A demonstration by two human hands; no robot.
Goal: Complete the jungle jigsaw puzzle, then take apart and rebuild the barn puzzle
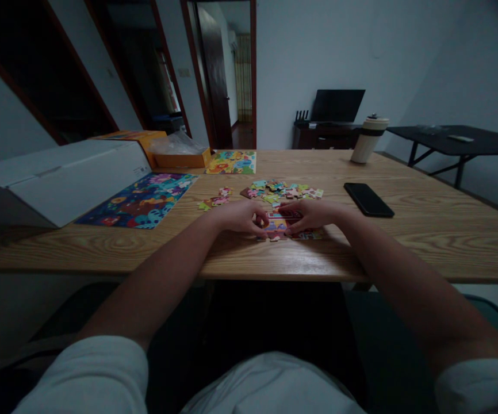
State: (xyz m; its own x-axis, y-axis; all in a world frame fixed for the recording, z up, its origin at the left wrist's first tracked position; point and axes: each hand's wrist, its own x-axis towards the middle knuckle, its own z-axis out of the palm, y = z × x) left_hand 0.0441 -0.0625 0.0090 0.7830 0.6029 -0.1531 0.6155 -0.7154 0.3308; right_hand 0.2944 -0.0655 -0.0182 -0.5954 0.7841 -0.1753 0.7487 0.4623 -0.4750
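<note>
A partly joined jigsaw puzzle (277, 226) in pink, purple and red lies flat near the table's front edge, between my two hands. At its left edge my left hand (245, 217) has its thumb and index finger curled together on a puzzle piece, mostly hidden by the fingers. My right hand (309, 213) rests over the puzzle's right part, thumb and fingers spread apart and touching it. Just beyond the hands lies a heap of loose puzzle pieces (275, 188). A smaller group of pieces (217, 200) sits behind my left wrist.
To the left stand a large white box (80, 175) and an orange box (184, 160) holding clear plastic. A blue picture sheet (145, 198) and a yellow one (234, 162) lie beside them. On the right are a black phone (367, 199) and a cream tumbler (366, 144).
</note>
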